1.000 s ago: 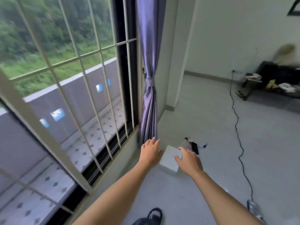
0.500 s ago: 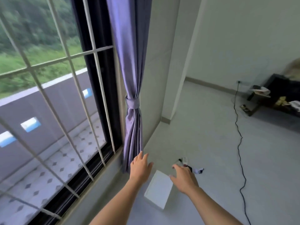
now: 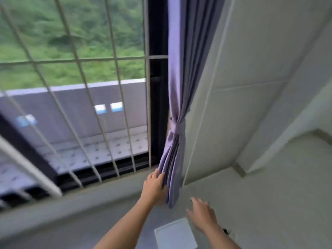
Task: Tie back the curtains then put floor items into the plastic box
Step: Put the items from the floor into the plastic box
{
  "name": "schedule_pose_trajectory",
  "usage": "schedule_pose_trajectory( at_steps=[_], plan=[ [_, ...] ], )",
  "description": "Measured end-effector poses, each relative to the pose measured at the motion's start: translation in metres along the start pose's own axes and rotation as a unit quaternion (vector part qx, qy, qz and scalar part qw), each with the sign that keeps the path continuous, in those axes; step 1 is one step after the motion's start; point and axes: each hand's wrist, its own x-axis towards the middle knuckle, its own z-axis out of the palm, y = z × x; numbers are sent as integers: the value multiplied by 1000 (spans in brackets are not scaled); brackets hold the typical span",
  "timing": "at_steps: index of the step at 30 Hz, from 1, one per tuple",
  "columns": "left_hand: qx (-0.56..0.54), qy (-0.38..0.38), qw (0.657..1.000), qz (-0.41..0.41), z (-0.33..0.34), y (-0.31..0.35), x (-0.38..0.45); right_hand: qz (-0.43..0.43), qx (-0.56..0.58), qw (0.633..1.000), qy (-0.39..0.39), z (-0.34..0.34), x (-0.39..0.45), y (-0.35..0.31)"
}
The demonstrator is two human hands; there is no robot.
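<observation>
A purple curtain (image 3: 181, 72) hangs at the window's right edge, gathered by a matching tie-back band (image 3: 177, 125). My left hand (image 3: 154, 187) rests against the curtain's lower folds, fingers spread on the fabric. My right hand (image 3: 203, 213) hovers open to the right, below the curtain's hem and holding nothing. A white plastic box (image 3: 175, 234) lies on the floor just under my right hand. A small dark floor item (image 3: 225, 230) peeks out beside my right forearm.
White window bars (image 3: 86, 87) and a dark frame (image 3: 156, 105) fill the left. A low sill (image 3: 71, 200) runs below them. A white wall (image 3: 242, 87) and a pillar corner (image 3: 239, 169) stand to the right, with grey floor (image 3: 287, 194) beyond.
The view has swung left and closer to the window. My left hand has reached the curtain's lower folds. My right hand has lifted above the box.
</observation>
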Motion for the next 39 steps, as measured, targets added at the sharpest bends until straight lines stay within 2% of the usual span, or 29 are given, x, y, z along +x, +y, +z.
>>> schedule_pose_trajectory(
  at_steps=[6, 13, 18, 22, 31, 35, 39],
  plan=[
    [-18, 28, 990, -135, 20, 32, -33, -107, -52, 993, -16, -22, 23, 47],
    [-2, 30, 986, -166, 55, 54, -49, -137, -36, 989, -35, -17, 21, 77],
    [15, 25, 987, -159, 134, 43, -32, -141, -20, 989, -41, 33, 54, 107],
    [15, 29, 985, -167, 240, 8, -10, -154, -10, 988, -18, 105, 114, 140],
    [44, -5, 980, -196, 552, -132, 32, -175, -19, 984, -17, 383, 263, 232],
    [58, 8, 977, -206, 632, -195, 60, -218, -23, 976, 0, 479, 324, 255],
    [-46, 38, 969, -239, 673, -234, 69, -206, 27, 977, 44, 536, 355, 266]
  ],
)
